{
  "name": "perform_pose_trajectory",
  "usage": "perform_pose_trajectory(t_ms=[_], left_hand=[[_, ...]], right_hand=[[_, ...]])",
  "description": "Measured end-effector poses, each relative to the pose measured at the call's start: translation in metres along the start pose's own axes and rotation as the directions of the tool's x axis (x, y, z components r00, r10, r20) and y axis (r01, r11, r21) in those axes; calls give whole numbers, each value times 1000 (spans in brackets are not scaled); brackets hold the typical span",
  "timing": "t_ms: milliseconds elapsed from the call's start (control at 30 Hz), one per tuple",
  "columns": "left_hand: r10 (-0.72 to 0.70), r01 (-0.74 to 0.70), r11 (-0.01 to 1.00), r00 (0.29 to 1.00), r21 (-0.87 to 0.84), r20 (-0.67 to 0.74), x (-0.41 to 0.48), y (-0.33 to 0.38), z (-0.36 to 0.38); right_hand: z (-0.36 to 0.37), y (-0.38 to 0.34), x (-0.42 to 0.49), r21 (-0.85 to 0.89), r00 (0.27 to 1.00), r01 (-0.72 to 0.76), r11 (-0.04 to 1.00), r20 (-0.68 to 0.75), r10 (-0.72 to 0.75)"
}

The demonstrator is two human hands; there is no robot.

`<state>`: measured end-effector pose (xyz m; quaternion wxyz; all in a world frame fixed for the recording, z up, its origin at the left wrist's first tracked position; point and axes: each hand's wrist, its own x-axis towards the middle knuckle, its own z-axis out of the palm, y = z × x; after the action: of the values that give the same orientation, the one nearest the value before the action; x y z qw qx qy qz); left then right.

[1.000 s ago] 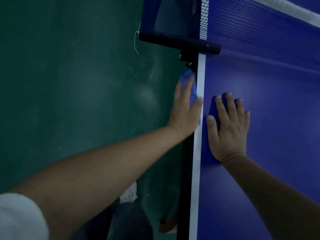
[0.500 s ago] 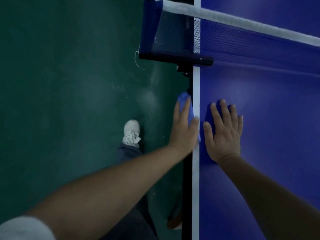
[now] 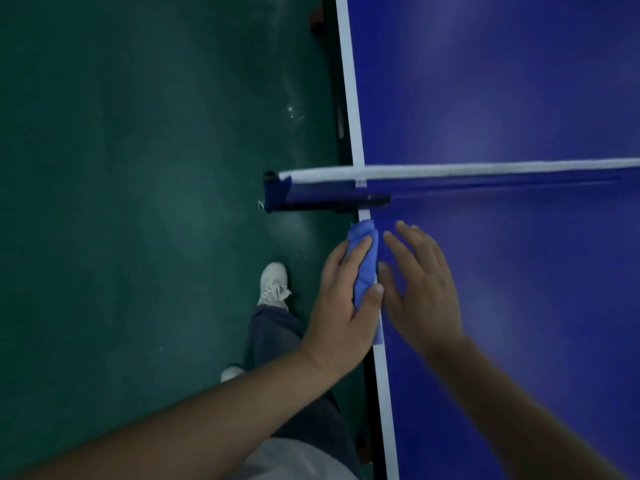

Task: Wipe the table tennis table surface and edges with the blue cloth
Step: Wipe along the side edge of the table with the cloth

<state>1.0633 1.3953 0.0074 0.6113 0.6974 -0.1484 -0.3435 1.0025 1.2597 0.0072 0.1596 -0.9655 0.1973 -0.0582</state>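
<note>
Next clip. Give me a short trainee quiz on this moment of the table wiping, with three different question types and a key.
1. True or false: the left hand grips the blue cloth against the white edge line of the table.
2. The right hand is: A) holding a paddle; B) open over the table top beside the cloth; C) curled round a spray bottle.
3. Fill in: the cloth is on the ____ side of the net, near or far from the person.

Key: 1 true; 2 B; 3 near.
</note>
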Motion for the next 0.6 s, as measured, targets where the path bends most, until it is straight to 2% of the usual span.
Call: perform_pose_trajectory(t_ms=[167,300,367,433,533,600], left_hand=[[212,-212,977,977,-29,1,31,88,-44],[336,-338,941,938,-5,-91,74,139,-88],[277,-288,955,951,-65,-136,110,147,-112],[156,-180,973,973,-141,-170,152,139,-134],[-22,8,995,991,-98,-135,206,97,-151],[-75,71,997,993,-39,-93,229,62,-148]], right_hand=[[-62,-43,69,68,983,144,987,-122,-135],[-87,-48,136,16,989,147,989,-32,-146],[-83,-42,171,-30,991,117,993,69,-115],[-65,-27,207,-74,978,109,991,188,-93],[-24,4,254,-152,927,148,977,365,-84],[3,27,282,-198,903,214,957,413,-117]])
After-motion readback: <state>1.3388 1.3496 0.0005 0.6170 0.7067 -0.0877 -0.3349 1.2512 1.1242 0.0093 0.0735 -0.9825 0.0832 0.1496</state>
